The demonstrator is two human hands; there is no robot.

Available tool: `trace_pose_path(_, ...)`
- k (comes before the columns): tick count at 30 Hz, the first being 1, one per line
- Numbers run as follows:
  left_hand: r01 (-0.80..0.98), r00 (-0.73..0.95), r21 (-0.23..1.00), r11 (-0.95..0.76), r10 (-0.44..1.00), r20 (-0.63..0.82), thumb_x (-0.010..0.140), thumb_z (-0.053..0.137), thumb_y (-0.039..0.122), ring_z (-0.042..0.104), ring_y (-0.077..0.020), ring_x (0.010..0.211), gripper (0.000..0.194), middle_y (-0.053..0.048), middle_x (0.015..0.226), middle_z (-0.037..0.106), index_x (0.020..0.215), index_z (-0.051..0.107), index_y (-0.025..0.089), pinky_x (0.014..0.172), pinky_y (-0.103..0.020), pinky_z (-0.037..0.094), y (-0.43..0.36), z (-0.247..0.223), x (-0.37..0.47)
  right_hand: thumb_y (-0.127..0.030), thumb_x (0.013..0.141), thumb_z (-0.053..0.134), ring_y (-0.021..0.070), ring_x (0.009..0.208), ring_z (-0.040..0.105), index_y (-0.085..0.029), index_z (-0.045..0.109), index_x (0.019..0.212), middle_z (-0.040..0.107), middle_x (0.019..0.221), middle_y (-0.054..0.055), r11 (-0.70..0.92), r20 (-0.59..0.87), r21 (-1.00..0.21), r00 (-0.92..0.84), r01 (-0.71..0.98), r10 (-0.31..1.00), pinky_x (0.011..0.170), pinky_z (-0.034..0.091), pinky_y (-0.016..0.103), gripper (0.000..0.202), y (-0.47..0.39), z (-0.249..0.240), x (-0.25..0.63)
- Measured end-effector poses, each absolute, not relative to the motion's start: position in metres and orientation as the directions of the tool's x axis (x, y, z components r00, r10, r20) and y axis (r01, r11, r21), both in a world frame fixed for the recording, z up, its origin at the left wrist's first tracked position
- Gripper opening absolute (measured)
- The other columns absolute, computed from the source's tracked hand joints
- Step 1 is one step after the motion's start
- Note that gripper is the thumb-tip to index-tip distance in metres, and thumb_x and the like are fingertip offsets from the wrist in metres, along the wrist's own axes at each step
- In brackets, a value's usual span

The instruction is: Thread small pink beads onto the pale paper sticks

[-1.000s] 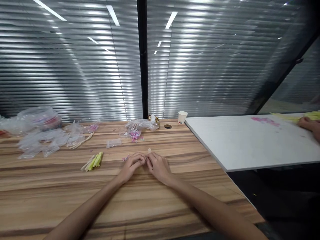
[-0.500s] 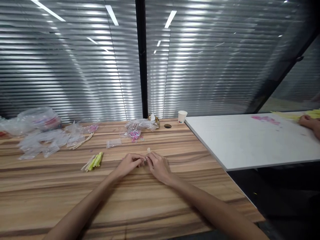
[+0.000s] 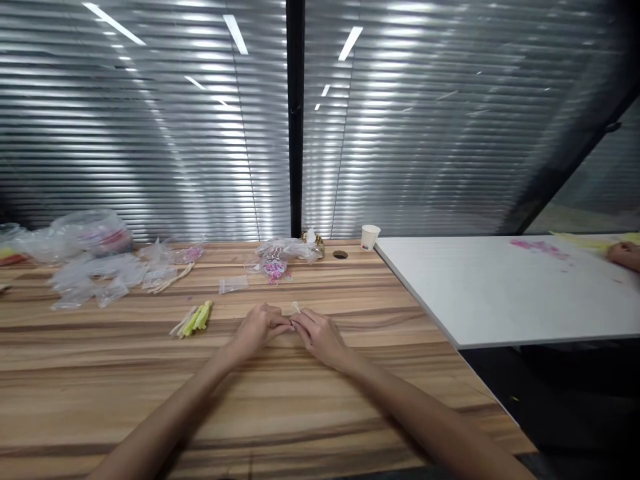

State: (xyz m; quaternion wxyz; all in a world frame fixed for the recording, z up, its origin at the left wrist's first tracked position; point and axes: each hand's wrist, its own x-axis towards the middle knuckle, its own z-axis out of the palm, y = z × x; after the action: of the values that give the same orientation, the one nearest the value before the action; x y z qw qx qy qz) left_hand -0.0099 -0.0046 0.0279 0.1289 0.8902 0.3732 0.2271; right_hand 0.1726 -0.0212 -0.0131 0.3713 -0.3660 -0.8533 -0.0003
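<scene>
My left hand [image 3: 263, 325] and my right hand [image 3: 317, 337] meet fingertip to fingertip over the wooden table [image 3: 260, 413]. Both are closed in a pinch. A small pale, cream-coloured piece [image 3: 296, 307] pokes up behind the right fingers; the rest of it is hidden, so its kind is unclear. What the left fingertips pinch is too small to make out. To the left of my hands lies a small bundle of yellow-green and cream strips [image 3: 193, 320].
Clear plastic bags [image 3: 95, 267] are heaped at the back left, beside cream strips [image 3: 173, 279]. Behind my hands are a bag of pink and purple bits [image 3: 275, 268], a flat clear bag [image 3: 233, 285] and a paper cup [image 3: 370, 237]. Another person's hand [image 3: 625, 255] rests over the white table [image 3: 450, 300].
The view has shifted slightly, so the table things sit a little further right. My left fingers have drawn into a tighter pinch, still against the right fingertips.
</scene>
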Motion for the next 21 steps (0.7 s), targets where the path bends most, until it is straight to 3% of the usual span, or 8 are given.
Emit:
trace_pose_path(4,0.650,0.562,0.372,-0.663,0.749,0.351,0.081,0.056,0.036,0.051,-0.0163,0.064,0.026,-0.005,0.063,0.064,0.070,0.069,0.016,0.064,-0.025,0.034,-0.001,0.018,-0.013,-0.019,0.091,0.039,0.0157,0.080,0.059,-0.020,0.056,0.102,0.061,0.091,0.005,0.746,0.621,-0.318,-0.466,0.585,0.630,0.069,0.048,0.026,0.021,-0.020,-0.012,0.173)
trace_pose_path(11,0.399,0.509,0.768,-0.501,0.818,0.269,0.085,0.046,0.035,0.057,-0.0159,0.070,0.032,-0.005,0.073,0.066,0.073,0.066,0.013,0.067,-0.025,0.042,0.002,0.014,-0.011,-0.016,0.089,0.039,0.0167,0.092,0.059,-0.022,0.052,0.114,0.061,0.102,0.007,0.747,0.631,-0.365,-0.442,0.555,0.637,0.079,0.050,0.030,0.029,-0.018,-0.013,0.175)
trace_pose_path(16,0.369,0.373,0.852,-0.371,0.899,0.230,0.080,0.051,0.039,0.057,-0.0182,0.075,0.032,-0.006,0.076,0.067,0.072,0.066,0.012,0.073,-0.027,0.044,0.009,0.009,-0.011,-0.014,0.090,0.035,0.0158,0.103,0.056,-0.022,0.042,0.128,0.057,0.117,0.007,0.739,0.594,-0.365,-0.469,0.566,0.653,0.085,0.049,0.030,0.039,-0.018,-0.011,0.175)
trace_pose_path(18,0.364,0.328,0.874,-0.321,0.923,0.202,0.079,0.053,0.040,0.057,-0.0183,0.075,0.031,-0.007,0.081,0.068,0.082,0.068,0.012,0.069,-0.027,0.045,0.009,0.006,-0.011,-0.013,0.090,0.034,0.0158,0.105,0.056,-0.020,0.034,0.134,0.054,0.122,0.008,0.746,0.556,-0.341,-0.517,0.572,0.651,0.086,0.049,0.029,0.045,-0.019,-0.010,0.175)
trace_pose_path(21,0.359,0.302,0.894,-0.266,0.940,0.158,0.078,0.052,0.042,0.052,-0.0139,0.061,0.036,-0.005,0.073,0.066,0.091,0.068,0.012,0.053,-0.022,0.041,0.007,0.006,-0.008,-0.007,0.085,0.035,0.0168,0.107,0.055,-0.016,0.023,0.139,0.051,0.127,0.011,0.753,0.494,-0.286,-0.583,0.592,0.646,0.087,0.049,0.030,0.056,-0.020,-0.011,0.175)
